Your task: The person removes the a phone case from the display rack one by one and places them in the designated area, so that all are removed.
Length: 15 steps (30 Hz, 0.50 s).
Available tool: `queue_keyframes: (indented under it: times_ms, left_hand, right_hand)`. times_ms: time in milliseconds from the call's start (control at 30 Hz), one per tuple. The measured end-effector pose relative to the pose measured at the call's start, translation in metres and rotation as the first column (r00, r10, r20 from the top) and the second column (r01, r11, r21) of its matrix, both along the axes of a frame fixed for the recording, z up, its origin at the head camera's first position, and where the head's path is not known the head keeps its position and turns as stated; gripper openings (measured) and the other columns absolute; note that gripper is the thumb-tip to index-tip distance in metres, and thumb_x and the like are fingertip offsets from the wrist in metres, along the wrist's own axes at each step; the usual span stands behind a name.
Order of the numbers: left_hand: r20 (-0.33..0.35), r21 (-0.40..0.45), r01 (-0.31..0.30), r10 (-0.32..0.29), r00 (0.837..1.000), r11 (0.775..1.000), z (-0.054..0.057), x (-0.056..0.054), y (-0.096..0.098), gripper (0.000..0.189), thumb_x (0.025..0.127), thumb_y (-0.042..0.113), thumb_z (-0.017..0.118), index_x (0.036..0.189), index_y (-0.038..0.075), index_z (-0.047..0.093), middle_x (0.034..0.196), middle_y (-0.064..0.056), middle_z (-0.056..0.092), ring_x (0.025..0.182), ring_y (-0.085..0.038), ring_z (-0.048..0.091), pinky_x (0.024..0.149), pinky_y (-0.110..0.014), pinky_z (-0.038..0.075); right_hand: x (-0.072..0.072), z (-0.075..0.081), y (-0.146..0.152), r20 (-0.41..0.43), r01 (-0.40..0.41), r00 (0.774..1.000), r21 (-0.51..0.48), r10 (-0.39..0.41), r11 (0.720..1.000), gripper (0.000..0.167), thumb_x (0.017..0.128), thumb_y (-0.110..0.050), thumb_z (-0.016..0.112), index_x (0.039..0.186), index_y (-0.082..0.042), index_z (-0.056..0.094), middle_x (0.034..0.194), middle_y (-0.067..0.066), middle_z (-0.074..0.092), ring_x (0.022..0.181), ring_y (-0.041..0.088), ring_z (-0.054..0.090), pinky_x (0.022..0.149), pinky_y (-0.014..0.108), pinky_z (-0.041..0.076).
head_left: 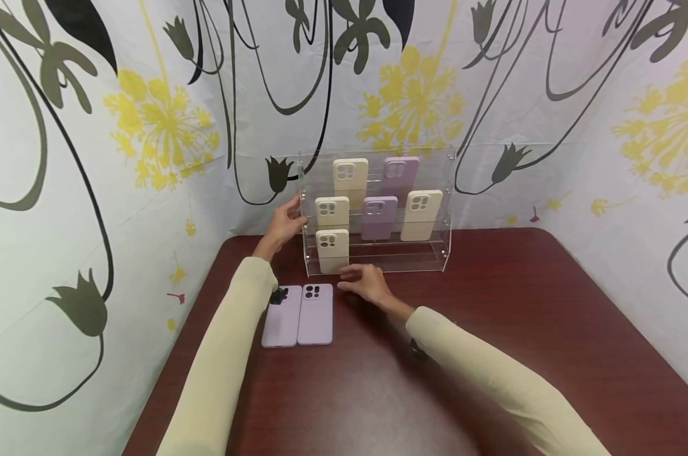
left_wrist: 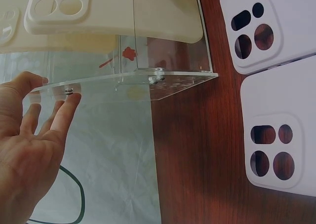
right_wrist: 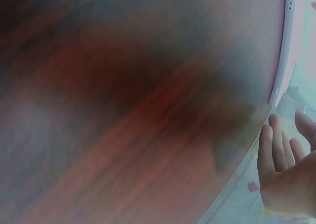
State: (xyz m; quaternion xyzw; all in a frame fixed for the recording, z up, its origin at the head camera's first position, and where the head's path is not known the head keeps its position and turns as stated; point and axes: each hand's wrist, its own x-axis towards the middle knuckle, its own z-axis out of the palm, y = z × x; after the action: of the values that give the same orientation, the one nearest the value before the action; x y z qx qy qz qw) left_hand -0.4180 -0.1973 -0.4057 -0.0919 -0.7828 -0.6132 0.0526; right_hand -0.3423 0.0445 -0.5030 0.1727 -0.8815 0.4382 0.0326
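My left hand [head_left: 285, 221] grips the left side panel of a clear acrylic display rack [head_left: 398, 261], with thumb and fingers at the panel's edge. In the left wrist view this hand [left_wrist: 37, 135] shows its fingertips against the outer face. My right hand [head_left: 367, 284] is low at the rack's front, fingertips close to the bottom of a cream phone case [head_left: 332, 247] on the lowest tier. In the right wrist view the right hand [right_wrist: 286, 169] has loosely bent fingers with nothing visible between them. Two lilac phone cases [head_left: 315, 316] lie side by side on the table.
Higher tiers bear more cream cases [head_left: 420, 215] and purple cases [head_left: 379, 218]. The rack stands at the back of a dark red wooden table [head_left: 412, 392]. Patterned fabric [head_left: 253, 126] surrounds the table at the back and sides.
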Motion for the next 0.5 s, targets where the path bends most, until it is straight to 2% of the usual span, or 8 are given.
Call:
queue_keyframes:
  times_ms: [100, 267, 367, 500]
  left_hand:
    - [0.002, 0.019, 0.005, -0.005, 1.0, 1.0, 0.0, 0.0, 0.0, 0.076, 0.095, -0.009, 0.056, 0.163, 0.016, 0.033, 0.162, -0.02, 0.038, 0.141, -0.041, 0.048, 0.102, -0.058, 0.051]
    - [0.011, 0.052, 0.004, -0.004, 1.0, 0.999, 0.001, 0.0, 0.001, 0.075, 0.095, -0.01, 0.056, 0.163, 0.015, 0.034, 0.161, -0.022, 0.039, 0.141, -0.045, 0.047, 0.102, -0.059, 0.051]
    - [0.016, 0.054, 0.005, -0.005, 1.0, 0.999, 0.001, -0.001, 0.001, 0.075, 0.096, -0.009, 0.056, 0.163, 0.015, 0.034, 0.161, -0.022, 0.039, 0.141, -0.045, 0.047, 0.103, -0.058, 0.051]
    - [0.017, 0.035, 0.002, -0.002, 1.0, 0.999, 0.0, -0.001, 0.002, 0.075, 0.096, -0.009, 0.056, 0.163, 0.014, 0.032, 0.162, -0.02, 0.038, 0.141, -0.043, 0.048, 0.103, -0.057, 0.051]
  right_hand:
    - [-0.002, 0.005, 0.004, 0.002, 0.001, 1.0, -0.029, -0.001, 1.0, 0.037, 0.084, -0.015, 0.088, 0.119, -0.006, 0.078, 0.104, 0.008, 0.08, 0.087, 0.02, 0.078, 0.096, 0.04, 0.058]
    - [-0.006, 0.012, 0.012, -0.008, 0.004, 1.0, -0.048, -0.005, 0.999, 0.038, 0.085, -0.014, 0.087, 0.12, -0.005, 0.077, 0.104, 0.01, 0.079, 0.089, 0.021, 0.078, 0.085, 0.034, 0.061]
    - [-0.008, 0.017, 0.016, -0.01, 0.005, 1.0, -0.065, -0.006, 0.998, 0.037, 0.085, -0.012, 0.087, 0.12, -0.004, 0.077, 0.103, 0.01, 0.08, 0.091, 0.021, 0.078, 0.083, 0.031, 0.061]
    - [-0.011, 0.023, 0.021, -0.033, 0.002, 0.999, -0.089, -0.005, 0.996, 0.035, 0.085, -0.01, 0.086, 0.118, -0.001, 0.077, 0.104, 0.013, 0.079, 0.09, 0.024, 0.078, 0.082, 0.034, 0.062]
